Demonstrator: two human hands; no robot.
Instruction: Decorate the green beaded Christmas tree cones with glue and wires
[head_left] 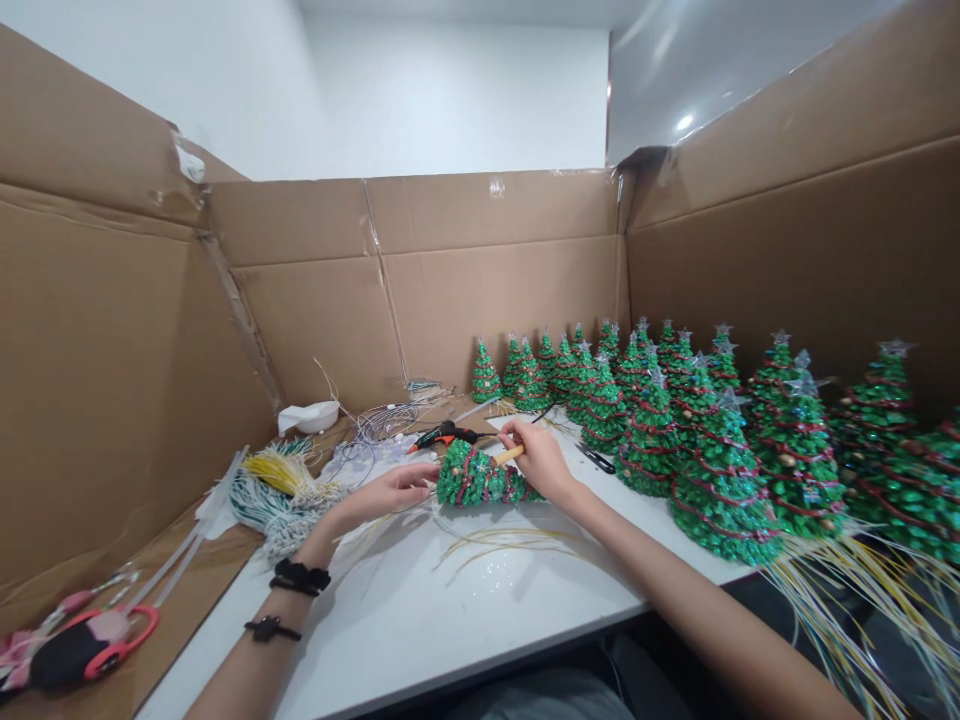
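Observation:
A small green beaded Christmas tree with red garland lies on its side over the white table, its wide base toward my left hand. The fingers and thumb of that hand close on the base end, where thin wires trail out. My right hand pinches a tan wooden stick and holds it against the upper side of the tree. The tree's tip is partly hidden behind my right hand and wrist. Just behind the tree lies a black and orange glue gun.
Several finished trees with clear stars crowd the right side. Bundled wires, a white scoop-like dish and glue sticks lie left. Black snips rest near the trees. Cardboard walls enclose the white table.

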